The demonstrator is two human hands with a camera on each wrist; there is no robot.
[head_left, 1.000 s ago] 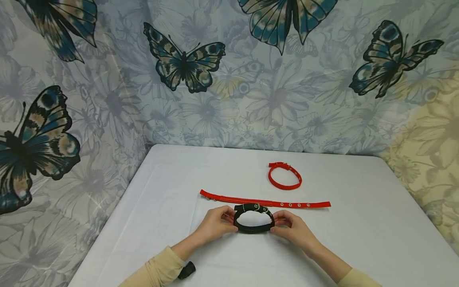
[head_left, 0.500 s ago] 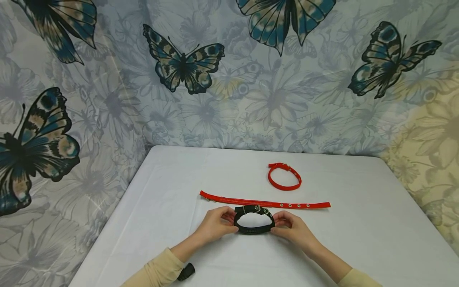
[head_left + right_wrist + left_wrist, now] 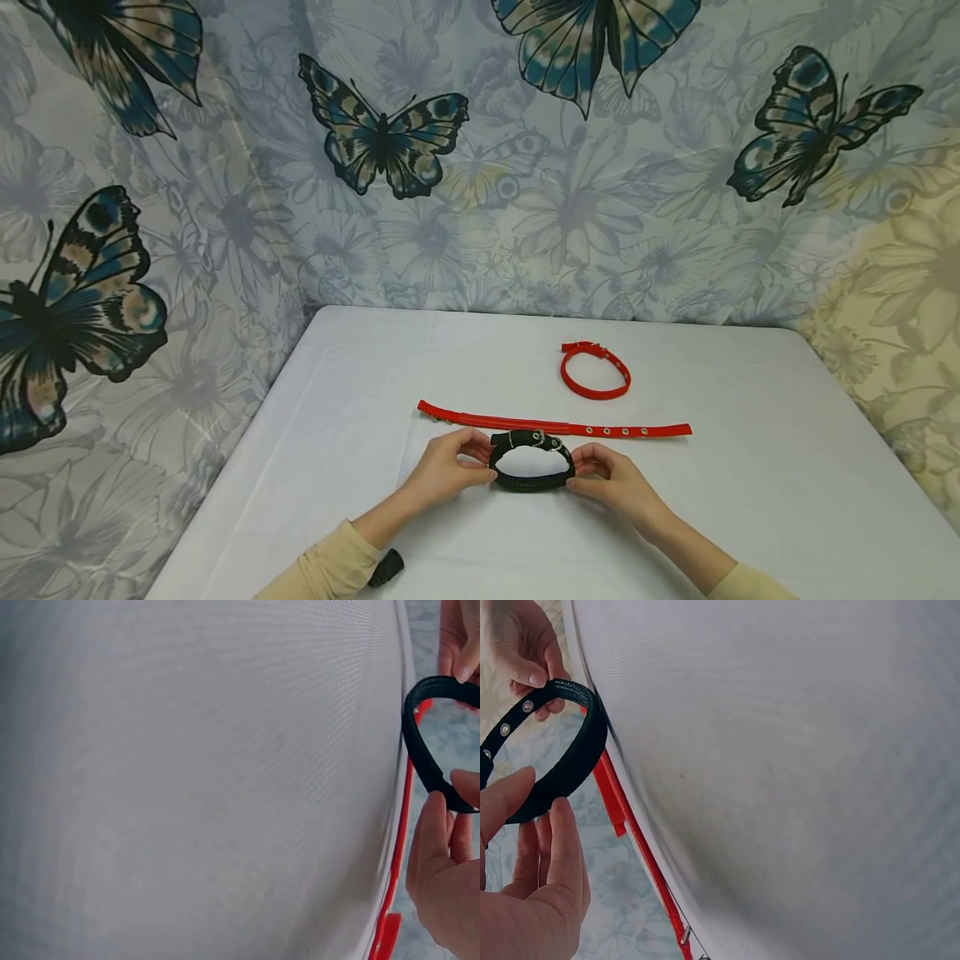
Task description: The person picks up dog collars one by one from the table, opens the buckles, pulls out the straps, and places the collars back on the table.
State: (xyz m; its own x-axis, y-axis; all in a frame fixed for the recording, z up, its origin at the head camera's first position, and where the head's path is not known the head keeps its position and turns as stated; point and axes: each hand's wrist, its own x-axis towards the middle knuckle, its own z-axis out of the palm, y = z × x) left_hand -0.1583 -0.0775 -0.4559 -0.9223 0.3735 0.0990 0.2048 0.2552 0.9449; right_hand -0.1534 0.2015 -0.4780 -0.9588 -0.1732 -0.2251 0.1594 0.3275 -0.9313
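A black buckled collar point(image 3: 531, 482), closed into a loop with metal eyelets, stands between both hands over the white table. My left hand point(image 3: 448, 463) holds its left side, thumb toward the near edge and fingers behind. On the opposite side my right hand point(image 3: 611, 477) pinches the loop between thumb and fingers. In the left wrist view the eyelets on the black collar point(image 3: 570, 765) face the camera. Just behind it a red collar point(image 3: 517, 422) lies stretched out straight, its eyelets toward the right.
Farther back on the white table point(image 3: 360, 358) lies a second red collar point(image 3: 595, 393), buckled into a ring. A black rolled item point(image 3: 386, 568) sits near the left forearm, partly covered by the sleeve. Butterfly-patterned cloth point(image 3: 382, 242) rises behind the table.
My left hand has shifted very slightly left along the black collar's side. The collar and my right hand stay nearly still; the whole view drifts a little.
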